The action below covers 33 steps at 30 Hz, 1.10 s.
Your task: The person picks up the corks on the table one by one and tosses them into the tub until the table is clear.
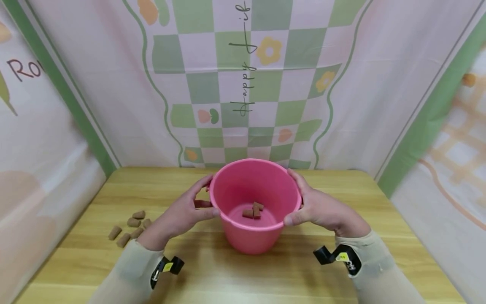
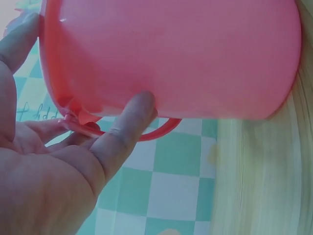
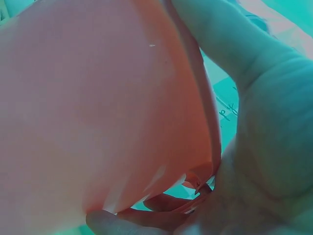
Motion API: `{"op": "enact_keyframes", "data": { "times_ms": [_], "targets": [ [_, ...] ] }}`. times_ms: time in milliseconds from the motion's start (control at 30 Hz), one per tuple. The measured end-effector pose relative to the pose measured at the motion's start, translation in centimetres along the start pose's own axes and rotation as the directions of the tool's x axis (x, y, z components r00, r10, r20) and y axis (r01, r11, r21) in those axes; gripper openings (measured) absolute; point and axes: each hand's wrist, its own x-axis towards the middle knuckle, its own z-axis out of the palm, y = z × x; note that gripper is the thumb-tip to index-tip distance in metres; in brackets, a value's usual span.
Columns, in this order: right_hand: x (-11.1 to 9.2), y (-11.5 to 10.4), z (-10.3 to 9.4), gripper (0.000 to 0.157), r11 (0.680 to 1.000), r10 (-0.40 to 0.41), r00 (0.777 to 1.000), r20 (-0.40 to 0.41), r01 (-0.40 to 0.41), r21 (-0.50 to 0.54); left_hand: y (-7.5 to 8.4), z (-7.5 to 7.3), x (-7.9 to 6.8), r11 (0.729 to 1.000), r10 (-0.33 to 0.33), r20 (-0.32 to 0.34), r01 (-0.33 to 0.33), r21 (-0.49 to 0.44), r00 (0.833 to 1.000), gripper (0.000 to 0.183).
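A pink bucket [image 1: 252,240] is upright at the middle of the wooden table, between both hands. Several brown corks [image 1: 256,211] lie together on its inside bottom. My left hand [image 1: 184,213] grips the left side of the rim, thumb at the near edge. In the left wrist view, one finger [image 2: 128,122] reaches along the outer wall, beside the looped pink handle [image 2: 164,131]. On the opposite side, my right hand [image 1: 322,209] holds the rim with the thumb in front and fingers behind. Its fingertips [image 3: 105,223] lie against the bucket's wall in the right wrist view.
More corks [image 1: 134,222] are scattered on the table [image 1: 76,270] left of the left forearm. A printed cloth [image 1: 243,84] hangs behind the table's back edge, with further cloth walls to the left and right. Black wrist cameras [image 1: 343,256] are strapped over both sleeves.
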Motion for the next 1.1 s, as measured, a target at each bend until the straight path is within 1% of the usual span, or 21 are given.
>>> {"op": "enact_keyframes", "data": {
  "times_ms": [100, 233, 333, 433, 500, 600, 633, 700, 800, 867, 933, 1000, 1100],
  "targets": [
    [0.0, 0.1, 0.0, 0.133, 1.0, -0.004, 1.0, 0.001, 0.004, 0.003, 0.0, -0.5, -0.4, 1.0, -0.015, -0.028, 0.016, 0.012, 0.999, 0.092],
    [-0.1, 0.1, -0.1, 0.132, 1.0, -0.009, 1.0, 0.006, 0.009, 0.014, 0.2, -1.8, -1.1, 1.0, -0.016, -0.06, 0.016, -0.002, 0.998, 0.091],
    [0.0, 0.2, 0.0, 0.132, 1.0, -0.008, 1.0, 0.005, 0.008, 0.018, 0.0, -2.9, -1.6, 1.0, -0.005, -0.085, 0.005, 0.001, 0.996, 0.087],
    [0.0, 0.3, 0.0, 0.131, 1.0, -0.007, 1.0, 0.006, 0.007, 0.018, -0.3, -4.0, -2.0, 1.0, 0.007, -0.127, -0.005, 0.019, 0.992, 0.081],
    [0.0, 0.3, 0.0, 0.131, 1.0, -0.008, 1.0, 0.007, 0.008, 0.015, -0.6, -4.6, -2.3, 0.999, 0.024, -0.161, -0.017, 0.043, 0.987, 0.076],
    [0.0, 0.4, 0.0, 0.131, 1.0, -0.014, 1.0, 0.013, 0.014, 0.016, -0.8, -5.2, -2.6, 0.998, 0.034, -0.188, -0.023, 0.063, 0.982, 0.072],
    [0.0, 0.3, 0.0, 0.131, 1.0, -0.013, 1.0, 0.011, 0.013, 0.014, -0.9, -5.4, -2.8, 0.996, 0.033, -0.195, -0.017, 0.082, 0.98, 0.071],
    [0.0, 0.3, 0.0, 0.13, 1.0, -0.006, 1.0, 0.005, 0.006, 0.004, -0.9, -5.6, -3.2, 0.991, 0.01, -0.212, 0.019, 0.136, 0.977, 0.072],
    [0.0, 0.2, 0.1, 0.129, 1.0, 0.012, 1.0, -0.007, -0.012, -0.012, -0.9, -5.9, -3.8, 0.971, -0.028, -0.236, 0.082, 0.225, 0.971, 0.077],
    [0.0, 0.1, 0.2, 0.128, 1.0, 0.018, 1.0, -0.012, -0.019, -0.021, -1.0, -6.2, -4.2, 0.96, -0.041, -0.238, 0.104, 0.258, 0.97, 0.081],
    [-0.1, 0.1, 0.2, 0.128, 0.999, 0.02, 1.0, -0.014, -0.02, -0.025, -1.2, -6.5, -4.6, 0.966, -0.048, -0.221, 0.102, 0.238, 0.974, 0.084],
    [-0.1, 0.1, 0.2, 0.128, 0.999, 0.02, 1.0, -0.015, -0.021, -0.027, -1.4, -6.8, -4.9, 0.981, -0.059, -0.2, 0.094, 0.169, 0.978, 0.085],
    [-0.1, 0.1, 0.1, 0.128, 0.999, 0.023, 1.0, -0.015, -0.024, -0.028, -1.9, -7.3, -5.4, 0.993, -0.087, -0.206, 0.102, 0.066, 0.975, 0.088]
  ]
}}
